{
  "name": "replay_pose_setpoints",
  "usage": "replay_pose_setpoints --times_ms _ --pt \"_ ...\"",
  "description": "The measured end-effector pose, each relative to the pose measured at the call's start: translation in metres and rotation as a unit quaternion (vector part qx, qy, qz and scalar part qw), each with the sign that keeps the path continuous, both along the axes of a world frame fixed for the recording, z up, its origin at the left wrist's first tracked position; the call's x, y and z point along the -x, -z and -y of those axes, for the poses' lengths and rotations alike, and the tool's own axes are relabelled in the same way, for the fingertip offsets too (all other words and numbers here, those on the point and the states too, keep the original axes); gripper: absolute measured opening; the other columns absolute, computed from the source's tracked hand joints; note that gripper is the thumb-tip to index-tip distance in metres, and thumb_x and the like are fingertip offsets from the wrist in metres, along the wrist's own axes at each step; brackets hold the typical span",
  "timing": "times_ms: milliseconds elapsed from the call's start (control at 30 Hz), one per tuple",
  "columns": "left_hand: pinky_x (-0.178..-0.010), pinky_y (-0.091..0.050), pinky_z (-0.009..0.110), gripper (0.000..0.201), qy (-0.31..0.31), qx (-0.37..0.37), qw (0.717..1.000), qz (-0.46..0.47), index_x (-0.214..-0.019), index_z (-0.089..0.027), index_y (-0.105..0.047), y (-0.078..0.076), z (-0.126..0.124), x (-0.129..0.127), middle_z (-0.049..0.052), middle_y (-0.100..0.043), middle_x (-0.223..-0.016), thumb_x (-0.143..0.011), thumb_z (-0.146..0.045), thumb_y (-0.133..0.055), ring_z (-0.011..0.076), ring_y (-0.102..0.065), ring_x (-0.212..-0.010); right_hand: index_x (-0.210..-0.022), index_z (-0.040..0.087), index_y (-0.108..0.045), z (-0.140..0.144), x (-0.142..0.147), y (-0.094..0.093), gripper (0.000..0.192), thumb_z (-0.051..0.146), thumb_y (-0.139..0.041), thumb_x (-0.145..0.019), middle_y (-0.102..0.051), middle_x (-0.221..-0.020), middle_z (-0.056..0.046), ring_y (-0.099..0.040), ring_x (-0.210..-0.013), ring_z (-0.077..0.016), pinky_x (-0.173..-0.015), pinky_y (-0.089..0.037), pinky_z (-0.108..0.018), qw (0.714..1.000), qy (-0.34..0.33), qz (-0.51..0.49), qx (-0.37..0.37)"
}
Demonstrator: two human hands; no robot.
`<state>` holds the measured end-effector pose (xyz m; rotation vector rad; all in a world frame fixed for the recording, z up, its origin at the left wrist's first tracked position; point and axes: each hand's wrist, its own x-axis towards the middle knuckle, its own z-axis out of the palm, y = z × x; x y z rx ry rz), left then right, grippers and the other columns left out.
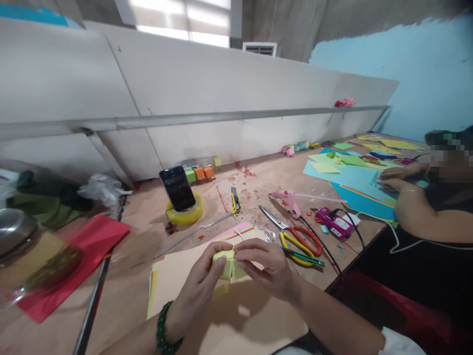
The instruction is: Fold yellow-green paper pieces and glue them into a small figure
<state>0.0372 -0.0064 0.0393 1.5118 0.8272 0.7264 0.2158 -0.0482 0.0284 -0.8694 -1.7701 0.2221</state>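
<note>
Fingers of the left hand and the right hand pinch a small folded piece of pale yellow paper from both sides, thumbs pressed on its top edge. The paper is held just above a stack of beige and coloured card sheets at the near edge of the brown wooden table. A green bead bracelet circles the left wrist. Right of the hands lie scissors with red and yellow handles. Farther off, a black phone stands in a yellow tape roll.
</note>
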Motion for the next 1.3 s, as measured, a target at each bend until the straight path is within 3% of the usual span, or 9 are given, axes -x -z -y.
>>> replay_pose_setpoints --times_ms 233,400,533,767,1100,1300 --pt "-0.074 -0.046 0.03 0.041 0.06 0.011 0.998 0.009 -0.105 -0.021 -0.057 -0.006 0.001 -0.002 0.003 -0.061 -0.089 -0.082 -0.054 -0.058 0.0212 -0.055 -0.083 -0.092 0.018 -0.068 -0.002 0.0 0.006 0.012 0.013 -0.058 -0.086 -0.07 -0.085 -0.007 -0.067 -0.078 -0.0142 -0.071 -0.055 -0.024 0.999 0.04 -0.016 0.031" --pt "-0.074 -0.047 0.03 0.046 0.096 0.071 0.992 0.025 -0.107 -0.021 -0.054 0.002 -0.003 -0.003 0.004 -0.06 -0.097 -0.075 -0.05 -0.069 0.0202 -0.055 -0.087 -0.095 0.019 -0.067 -0.002 -0.003 0.006 0.013 0.021 -0.056 -0.09 -0.069 -0.083 -0.005 -0.064 -0.076 -0.0137 -0.067 -0.053 -0.024 0.996 0.041 -0.025 0.08" --pt "-0.076 -0.048 0.031 0.047 0.096 0.129 0.986 0.045 -0.111 -0.021 -0.053 0.01 -0.007 -0.001 0.006 -0.06 -0.105 -0.079 -0.053 -0.065 0.02 -0.058 -0.091 -0.113 0.017 -0.061 0.001 -0.005 -0.001 0.027 0.029 -0.057 -0.088 -0.069 -0.098 -0.008 -0.064 -0.085 -0.0156 -0.069 -0.053 -0.025 0.992 -0.013 -0.021 0.123" --pt "-0.08 -0.05 0.032 0.057 0.073 0.208 0.974 0.049 -0.115 -0.022 -0.052 0.013 -0.01 0.0 0.007 -0.062 -0.109 -0.075 -0.062 -0.064 0.0196 -0.062 -0.091 -0.112 0.019 -0.062 -0.001 -0.003 0.005 0.029 0.024 -0.06 -0.084 -0.069 -0.102 -0.008 -0.063 -0.083 -0.0155 -0.067 -0.053 -0.025 0.99 0.007 -0.017 0.142" --pt "-0.074 -0.051 0.03 0.054 0.083 0.212 0.971 0.066 -0.113 -0.022 -0.054 0.003 -0.007 0.001 0.004 -0.062 -0.098 -0.075 -0.056 -0.068 0.0183 -0.06 -0.086 -0.113 0.019 -0.064 -0.002 -0.005 0.01 0.029 0.027 -0.062 -0.085 -0.07 -0.101 -0.008 -0.063 -0.084 -0.0151 -0.069 -0.054 -0.025 0.988 0.01 -0.02 0.154" --pt "-0.072 -0.051 0.03 0.051 0.088 0.206 0.972 0.073 -0.113 -0.022 -0.054 0.009 -0.008 0.002 0.004 -0.062 -0.097 -0.076 -0.055 -0.067 0.0181 -0.06 -0.084 -0.113 0.018 -0.063 -0.003 -0.005 0.014 0.028 0.027 -0.059 -0.086 -0.07 -0.099 -0.008 -0.064 -0.084 -0.0158 -0.07 -0.055 -0.026 0.992 0.028 0.002 0.124"
